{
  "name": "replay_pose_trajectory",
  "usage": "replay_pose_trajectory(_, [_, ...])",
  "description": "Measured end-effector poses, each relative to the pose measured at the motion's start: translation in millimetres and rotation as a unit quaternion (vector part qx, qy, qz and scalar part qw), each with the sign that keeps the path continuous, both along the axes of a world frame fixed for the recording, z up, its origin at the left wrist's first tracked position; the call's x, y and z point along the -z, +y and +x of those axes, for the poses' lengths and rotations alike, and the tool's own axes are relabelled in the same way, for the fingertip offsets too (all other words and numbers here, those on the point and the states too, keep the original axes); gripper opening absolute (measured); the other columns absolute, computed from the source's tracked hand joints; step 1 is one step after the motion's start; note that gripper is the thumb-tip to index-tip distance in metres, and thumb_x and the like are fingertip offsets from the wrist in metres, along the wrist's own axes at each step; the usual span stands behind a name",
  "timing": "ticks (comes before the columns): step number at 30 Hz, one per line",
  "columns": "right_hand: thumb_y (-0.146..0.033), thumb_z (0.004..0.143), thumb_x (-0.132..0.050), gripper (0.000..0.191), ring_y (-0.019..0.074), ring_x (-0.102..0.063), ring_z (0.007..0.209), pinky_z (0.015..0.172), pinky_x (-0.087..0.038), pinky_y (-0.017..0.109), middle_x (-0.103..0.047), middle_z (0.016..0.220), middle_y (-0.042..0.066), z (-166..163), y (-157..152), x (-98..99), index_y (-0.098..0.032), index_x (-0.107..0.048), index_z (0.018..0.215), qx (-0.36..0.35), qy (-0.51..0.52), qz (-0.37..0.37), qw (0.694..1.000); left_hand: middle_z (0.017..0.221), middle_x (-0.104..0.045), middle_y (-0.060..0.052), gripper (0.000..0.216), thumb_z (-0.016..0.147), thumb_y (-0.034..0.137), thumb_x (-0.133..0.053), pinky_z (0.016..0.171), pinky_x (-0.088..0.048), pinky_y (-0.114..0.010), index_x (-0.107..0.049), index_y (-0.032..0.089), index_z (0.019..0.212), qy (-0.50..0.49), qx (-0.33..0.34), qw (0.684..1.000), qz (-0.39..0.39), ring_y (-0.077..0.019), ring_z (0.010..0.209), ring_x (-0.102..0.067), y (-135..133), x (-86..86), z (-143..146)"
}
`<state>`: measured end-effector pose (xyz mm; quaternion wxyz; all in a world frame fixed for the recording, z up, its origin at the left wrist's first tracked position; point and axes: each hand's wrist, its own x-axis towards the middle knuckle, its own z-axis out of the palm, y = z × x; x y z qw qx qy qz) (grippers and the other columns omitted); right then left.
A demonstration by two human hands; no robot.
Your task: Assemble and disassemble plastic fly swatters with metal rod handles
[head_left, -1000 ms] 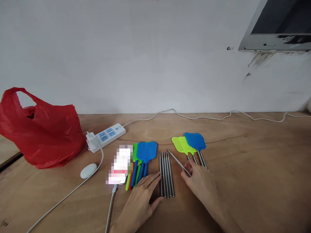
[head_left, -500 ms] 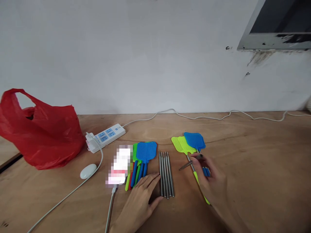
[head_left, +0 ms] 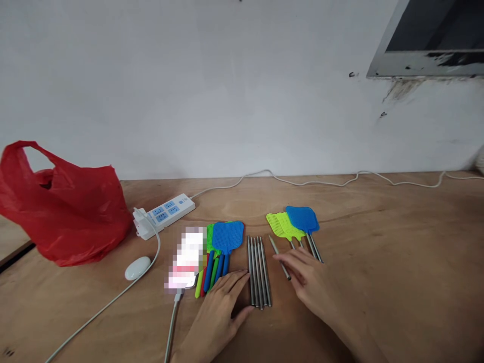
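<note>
Several slim metal rods [head_left: 258, 272] lie side by side on the wooden table. My left hand [head_left: 217, 310] rests open at their left, its fingertips against the outermost rod and its back hiding the lower ends of some handles. On the right, a single metal rod [head_left: 278, 249] slants under the fingers of my right hand [head_left: 308, 277], which grips it. Beyond that hand lie yellow-green swatter heads [head_left: 283, 224] and a blue swatter head [head_left: 303, 219] on metal stems. Left of the rods, another blue swatter head [head_left: 229, 235] overlaps a green one [head_left: 210, 238], above several coloured handles [head_left: 209, 272].
A lit, blurred phone [head_left: 189, 257] on a cable lies left of the handles. Farther left are a white mouse-shaped object [head_left: 137, 267], a power strip [head_left: 170, 212] and a red plastic bag [head_left: 71, 212]. A white cord [head_left: 313, 183] runs along the wall.
My right hand has moved left and down from the swatters, bringing the rod beside the row. The swatter stems are now more exposed. My left hand stays in place.
</note>
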<state>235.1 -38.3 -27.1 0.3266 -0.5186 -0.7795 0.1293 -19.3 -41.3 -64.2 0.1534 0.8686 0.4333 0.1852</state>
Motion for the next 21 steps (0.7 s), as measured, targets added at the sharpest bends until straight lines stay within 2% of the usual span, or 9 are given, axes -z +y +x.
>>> replay_pose_trajectory(2, [0.004, 0.085, -0.038, 0.048, 0.0232, -0.062, 0.092, 0.076, -0.050, 0.034, -0.069, 0.093, 0.004, 1, -1, 6.0, -0.025, -0.069, 0.106, -0.042, -0.046, -0.036, 0.997, 0.137, -0.061, -0.008, 0.064, 0.083, 0.016, -0.073, 0.104, -0.052, -0.048, -0.047, 0.025, 0.141, 0.000, 0.001, 1.000, 0.001, -0.0286, 0.123, -0.059, 0, -0.4, 0])
replay_pose_trajectory(4, [0.007, 0.082, -0.037, 0.049, 0.0235, -0.061, 0.093, 0.078, -0.050, 0.035, -0.069, 0.094, 0.004, 0, -4, 11.2, -0.024, -0.068, 0.105, -0.038, -0.057, -0.058, 0.996, 0.137, -0.061, -0.009, 0.064, 0.083, 0.016, -0.074, 0.103, -0.052, -0.049, -0.047, 0.024, 0.141, 0.004, 0.002, 1.000, 0.002, -0.0288, 0.123, -0.059, -1, -1.3, 0])
replay_pose_trajectory(7, [0.002, 0.085, -0.041, 0.040, 0.0239, -0.062, 0.094, 0.079, -0.050, 0.035, -0.068, 0.094, 0.005, -4, -7, 15.0, -0.022, -0.068, 0.103, -0.005, -0.053, -0.080, 0.995, 0.136, -0.062, -0.009, 0.063, 0.083, 0.017, -0.074, 0.103, -0.052, -0.048, -0.047, 0.024, 0.140, 0.005, 0.002, 1.000, 0.006, -0.0291, 0.123, -0.059, 0, -2.9, 1])
replay_pose_trajectory(12, [-0.012, 0.092, -0.052, 0.023, 0.0224, -0.066, 0.088, 0.076, -0.049, 0.033, -0.069, 0.096, 0.004, -13, -7, 17.2, -0.022, -0.068, 0.105, 0.006, -0.026, -0.131, 0.991, 0.136, -0.061, -0.009, 0.066, 0.082, 0.015, -0.074, 0.103, -0.052, -0.047, -0.046, 0.024, 0.141, 0.002, 0.005, 1.000, 0.002, -0.0285, 0.123, -0.059, 0, -4.2, 2])
replay_pose_trajectory(17, [-0.009, 0.087, -0.054, 0.020, 0.0191, -0.065, 0.076, 0.069, -0.045, 0.030, -0.067, 0.086, 0.002, -18, 0, 21.7, -0.022, -0.067, 0.096, 0.022, -0.002, -0.152, 0.988, 0.136, -0.061, -0.009, 0.064, 0.083, 0.017, -0.074, 0.103, -0.051, -0.047, -0.047, 0.024, 0.140, 0.002, 0.001, 1.000, -0.002, -0.0286, 0.123, -0.059, 0, -4.6, 2])
replay_pose_trajectory(21, [-0.016, 0.093, -0.050, 0.015, 0.0191, -0.065, 0.076, 0.066, -0.041, 0.029, -0.069, 0.087, 0.002, -17, 2, 22.1, -0.022, -0.064, 0.092, 0.054, -0.001, -0.149, 0.987, 0.135, -0.062, -0.009, 0.064, 0.082, 0.016, -0.073, 0.103, -0.052, -0.047, -0.048, 0.024, 0.140, 0.002, -0.001, 1.000, -0.004, -0.0287, 0.123, -0.059, 1, -4.9, 2])
